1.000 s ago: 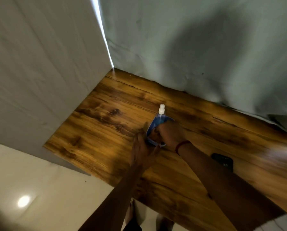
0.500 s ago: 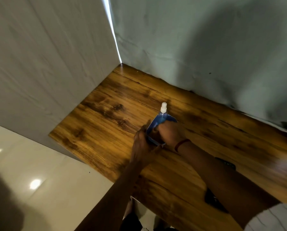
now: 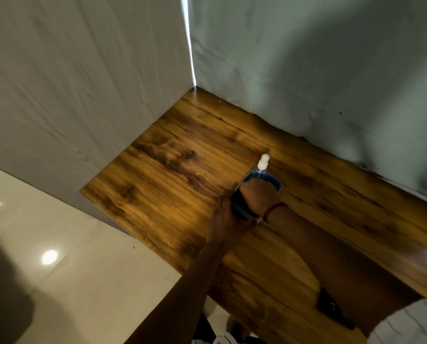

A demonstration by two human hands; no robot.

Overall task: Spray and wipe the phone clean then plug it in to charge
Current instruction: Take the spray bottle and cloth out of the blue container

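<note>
The phone [image 3: 330,309] lies flat and dark on the wooden table [image 3: 170,184], close to its near edge. It is partly hidden under the person's right forearm, and neither hand touches it. Well apart from it, farther in on the table, a blue spray bottle [image 3: 263,178] lies on its side with its white nozzle pointing toward the back wall. The right hand [image 3: 257,197] lies over the bottle's body, back of the hand up, with its fingers curled down round the left side, grasping it. A red thread [image 3: 274,211] circles that wrist. The left hand [image 3: 225,219] reaches in from the near side and meets the bottle's lower left edge. From here I cannot tell whether its fingers grip the bottle or only rest against it. A pale striped sleeve [image 3: 406,321] shows at the lower right. The table sits in a corner, between a white panel [image 3: 71,83] on the left and a grey-green wall [image 3: 319,70] behind. Glossy light floor tiles [image 3: 71,269] lie below.
</note>
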